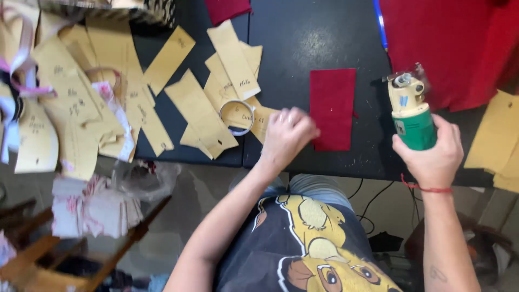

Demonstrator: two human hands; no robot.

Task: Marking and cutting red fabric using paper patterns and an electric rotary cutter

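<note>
At frame centre, the red felt rectangle point(332, 108) lies flat on the black table point(303, 43). The left hand point(287, 135), loosely curled, touches its lower left edge. At right, the right hand point(432, 154) grips a green rotary cutter point(412, 116), just beside the felt.

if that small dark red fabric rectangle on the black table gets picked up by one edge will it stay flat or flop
The small dark red fabric rectangle lies flat and thin, so it would probably droop. It looks light, and likely slides easily on the smooth black table. The left hand is at its edge.

left hand point(286, 135) loosely curled, right hand point(432, 154) in closed grip
</note>
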